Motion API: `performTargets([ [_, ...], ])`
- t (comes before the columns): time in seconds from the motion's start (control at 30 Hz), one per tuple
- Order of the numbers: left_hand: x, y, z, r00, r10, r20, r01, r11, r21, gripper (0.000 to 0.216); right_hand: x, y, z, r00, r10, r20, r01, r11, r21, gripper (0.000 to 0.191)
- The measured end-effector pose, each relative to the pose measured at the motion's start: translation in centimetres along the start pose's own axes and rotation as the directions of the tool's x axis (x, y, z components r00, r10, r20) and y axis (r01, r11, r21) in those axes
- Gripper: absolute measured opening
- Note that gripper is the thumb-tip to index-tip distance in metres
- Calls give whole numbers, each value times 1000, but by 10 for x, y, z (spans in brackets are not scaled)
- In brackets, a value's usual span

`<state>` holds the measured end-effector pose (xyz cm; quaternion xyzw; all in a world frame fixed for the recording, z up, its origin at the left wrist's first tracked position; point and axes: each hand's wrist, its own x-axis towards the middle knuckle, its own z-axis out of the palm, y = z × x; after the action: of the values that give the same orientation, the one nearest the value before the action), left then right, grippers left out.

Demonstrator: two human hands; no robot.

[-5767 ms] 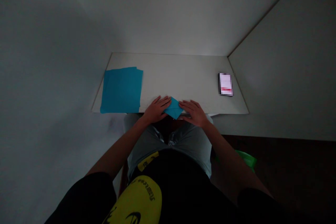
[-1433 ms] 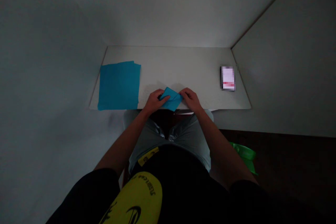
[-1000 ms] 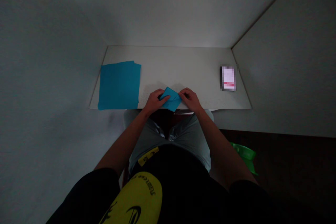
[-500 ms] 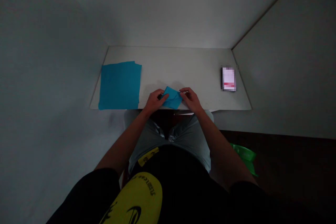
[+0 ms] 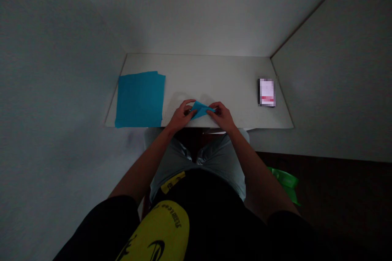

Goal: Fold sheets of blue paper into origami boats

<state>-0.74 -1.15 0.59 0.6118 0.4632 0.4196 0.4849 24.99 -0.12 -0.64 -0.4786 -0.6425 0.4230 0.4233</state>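
A small piece of folded blue paper [image 5: 200,109] is held between my two hands, above the front edge of the white table. My left hand [image 5: 180,118] grips its left end, with the thumb lying on top of the paper. At the right end my right hand [image 5: 223,116] pinches the paper between thumb and fingers. The paper looks like a narrow, pointed shape with a crease across it; its underside and the fingertips behind it are hidden.
Larger blue paper sheets [image 5: 140,100] lie stacked on the left of the white table [image 5: 211,71]. A blurred phone-like object [image 5: 267,92] rests at the right. Walls border the table behind and at both sides. A green plastic thing [image 5: 284,179] is on the dark floor, lower right.
The folded paper has gone from a wider, squarish shape to a narrower one, its lower part no longer showing. My right thumb has come over onto its right end.
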Motion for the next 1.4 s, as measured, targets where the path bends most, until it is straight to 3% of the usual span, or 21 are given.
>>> performTargets([
  [0.23,-2,4,1,999,-34,7,34,999,7,66,2,0,2,999,7,-41,-7,1000,-12,40],
  [0.37,2,3,8,997,-34,-66,32,999,-19,59,-1,0,-2,999,32,-15,-30,996,82,66],
  [0.47,6,2,17,997,-53,-49,48,994,-97,54,-1,2,-4,1000,21,23,-23,995,99,79],
  [0.73,11,-4,27,997,-57,-44,50,988,-149,54,0,0,-4,999,2,32,-4,997,76,54],
  [1.13,13,-6,24,997,-69,-25,64,986,-153,62,0,4,-3,999,24,27,-28,988,155,54],
  [1.4,12,-5,25,995,-91,-40,81,976,-201,50,0,10,-3,999,38,28,-42,984,174,56],
])
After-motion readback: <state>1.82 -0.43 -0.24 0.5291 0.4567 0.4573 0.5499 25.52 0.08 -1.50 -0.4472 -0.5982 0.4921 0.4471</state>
